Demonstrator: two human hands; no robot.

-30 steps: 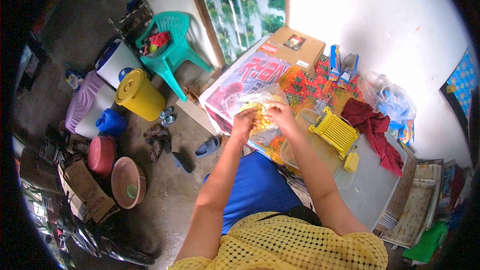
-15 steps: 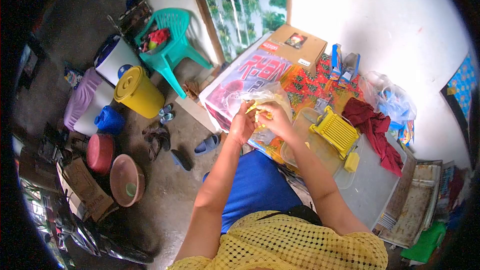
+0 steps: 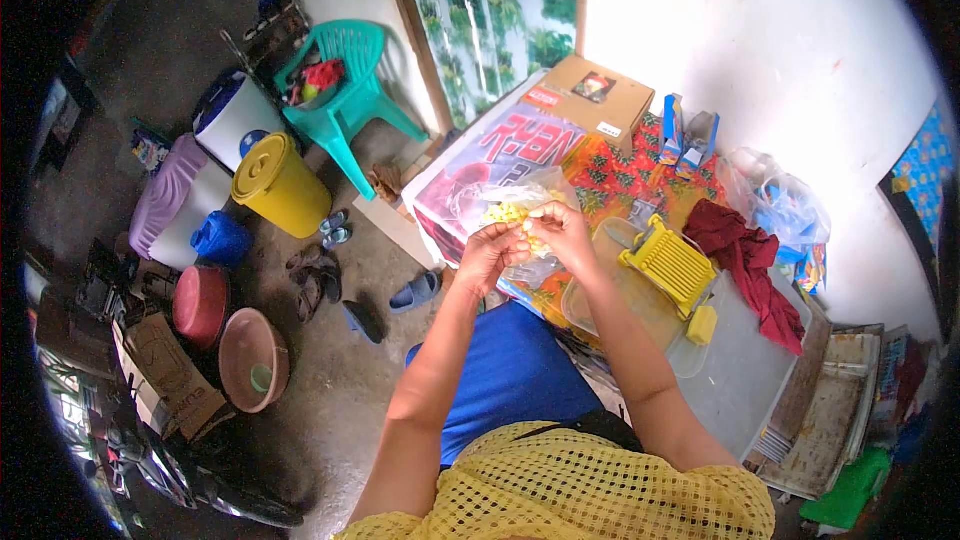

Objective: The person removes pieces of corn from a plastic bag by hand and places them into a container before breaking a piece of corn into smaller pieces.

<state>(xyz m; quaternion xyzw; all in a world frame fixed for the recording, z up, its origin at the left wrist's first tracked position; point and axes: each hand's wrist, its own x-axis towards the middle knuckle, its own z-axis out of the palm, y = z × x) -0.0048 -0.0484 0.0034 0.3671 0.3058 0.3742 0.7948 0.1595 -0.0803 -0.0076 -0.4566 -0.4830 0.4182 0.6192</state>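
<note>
Two hands meet above the near edge of the counter [image 3: 735, 375], both at the clear plastic bag [image 3: 520, 188]. The right hand [image 3: 565, 235] has its grip pinched tight, fingertips together on the bag's film where the yellow pieces [image 3: 508, 212] bunch up. The left hand [image 3: 487, 255] sits just below and beside it, fingers curled halfway in and touching the bag's lower side; we cannot tell whether that grip actually holds anything. The bag is lifted slightly off the printed sheet [image 3: 525, 140] that covers the counter's far-left part. Just right of the right forearm we note a clear plastic tub [image 3: 618, 302], with a yellow grid cutter [image 3: 672, 262] lying on its far rim. A dark red cloth [image 3: 748, 258] lies beyond the cutter. A cardboard box [image 3: 597, 98] stands at the counter's far end, against the wall.
</note>
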